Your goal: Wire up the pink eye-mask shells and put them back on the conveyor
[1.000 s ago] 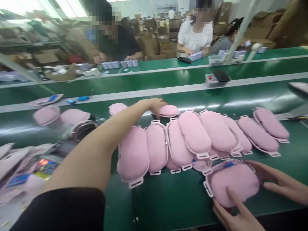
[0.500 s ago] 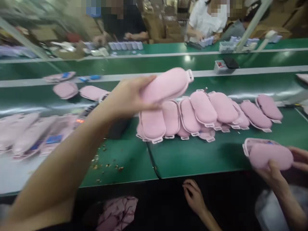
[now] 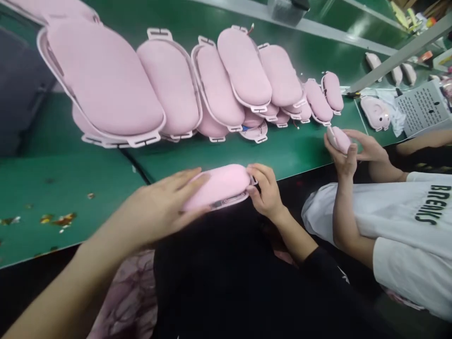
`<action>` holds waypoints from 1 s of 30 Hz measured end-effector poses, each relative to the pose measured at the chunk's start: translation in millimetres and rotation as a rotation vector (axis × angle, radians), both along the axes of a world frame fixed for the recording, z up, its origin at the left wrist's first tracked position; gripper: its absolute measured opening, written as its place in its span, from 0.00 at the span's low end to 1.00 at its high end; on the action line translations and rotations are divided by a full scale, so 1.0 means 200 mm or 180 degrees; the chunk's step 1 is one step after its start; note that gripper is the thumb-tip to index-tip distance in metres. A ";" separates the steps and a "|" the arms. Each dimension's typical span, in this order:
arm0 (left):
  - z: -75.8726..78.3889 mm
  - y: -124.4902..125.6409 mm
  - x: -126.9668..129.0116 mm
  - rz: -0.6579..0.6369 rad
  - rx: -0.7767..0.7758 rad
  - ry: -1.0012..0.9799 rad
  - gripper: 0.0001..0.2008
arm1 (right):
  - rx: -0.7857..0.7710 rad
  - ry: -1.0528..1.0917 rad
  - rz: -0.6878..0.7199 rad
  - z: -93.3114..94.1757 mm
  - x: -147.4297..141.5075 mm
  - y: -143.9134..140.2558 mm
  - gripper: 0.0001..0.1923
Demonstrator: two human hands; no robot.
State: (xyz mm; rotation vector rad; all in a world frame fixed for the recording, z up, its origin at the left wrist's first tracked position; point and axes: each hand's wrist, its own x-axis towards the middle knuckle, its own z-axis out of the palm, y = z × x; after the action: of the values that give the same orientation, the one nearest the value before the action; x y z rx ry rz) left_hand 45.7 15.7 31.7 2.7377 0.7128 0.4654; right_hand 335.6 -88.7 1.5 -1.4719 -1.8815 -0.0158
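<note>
Both my hands hold one pink padded pouch [image 3: 221, 184] with a pale plastic rim, in front of my body just off the near edge of the green belt [image 3: 226, 155]. My left hand [image 3: 160, 207] cups its left end from above. At its right end, my right hand [image 3: 265, 190] pinches the rim tab. A row of several similar pink pouches [image 3: 197, 84] lies overlapping on the belt beyond, running from upper left to right.
A co-worker in a white shirt [image 3: 406, 240] sits at my right, both hands [image 3: 348, 149] on another pink pouch. A printed sheet [image 3: 422, 107] and more pink parts lie at the far right. Small gold scraps [image 3: 52, 219] are scattered on the belt at left.
My left hand has carried the pink pouch from above the row down to my lap, and my right hand has come up to grip its other end. The view has tilted down and right.
</note>
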 end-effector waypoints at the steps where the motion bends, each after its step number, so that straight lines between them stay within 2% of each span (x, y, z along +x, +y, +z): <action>1: 0.01 0.02 -0.02 0.0083 -0.0096 -0.0146 0.30 | 0.0043 0.0040 -0.0005 -0.02 0.00 0.01 0.25; 4: 0.01 0.04 -0.03 0.0602 -0.0205 -0.0521 0.23 | 0.0086 -0.0032 -0.0111 -0.09 -0.02 0.01 0.27; 7: -0.03 0.06 0.00 0.1272 -0.0139 -0.0945 0.14 | -0.0097 -0.0244 -0.0542 -0.13 -0.06 0.02 0.26; 9: -0.06 0.08 0.02 0.1549 -0.0105 -0.1357 0.13 | -0.0239 -0.0297 -0.0796 -0.12 -0.10 0.05 0.25; 11: -0.10 0.09 0.04 0.1614 -0.0109 -0.1690 0.14 | -0.0341 -0.0266 -0.0851 -0.07 -0.14 0.08 0.22; 13: -0.13 0.11 0.04 0.1580 -0.0149 -0.1817 0.15 | -0.0557 -0.0231 -0.0609 0.01 -0.18 0.12 0.19; 16: -0.14 0.11 0.04 0.1580 -0.0115 -0.1787 0.15 | -0.1169 -0.0339 -0.0064 0.13 -0.26 0.21 0.18; 20: -0.13 0.09 0.04 0.1599 -0.0098 -0.1763 0.14 | -0.1833 -0.0758 0.0269 0.24 -0.33 0.32 0.14; 24: -0.11 0.08 0.04 0.1605 -0.0160 -0.1711 0.12 | -0.1923 -0.0255 0.0773 0.28 -0.36 0.35 0.11; 27: -0.11 0.08 0.04 0.1590 -0.0182 -0.1719 0.09 | -0.1847 0.0224 0.0914 0.29 -0.37 0.35 0.10; 30: -0.11 0.09 0.04 0.1563 -0.0129 -0.1698 0.09 | -0.1870 0.0312 0.1013 0.28 -0.40 0.34 0.10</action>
State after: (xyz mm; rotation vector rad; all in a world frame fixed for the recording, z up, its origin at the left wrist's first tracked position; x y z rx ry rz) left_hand 54.2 33.0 10.2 2.2146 1.2059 1.2062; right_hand 255.6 -20.2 56.6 -1.4747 -2.1171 0.8037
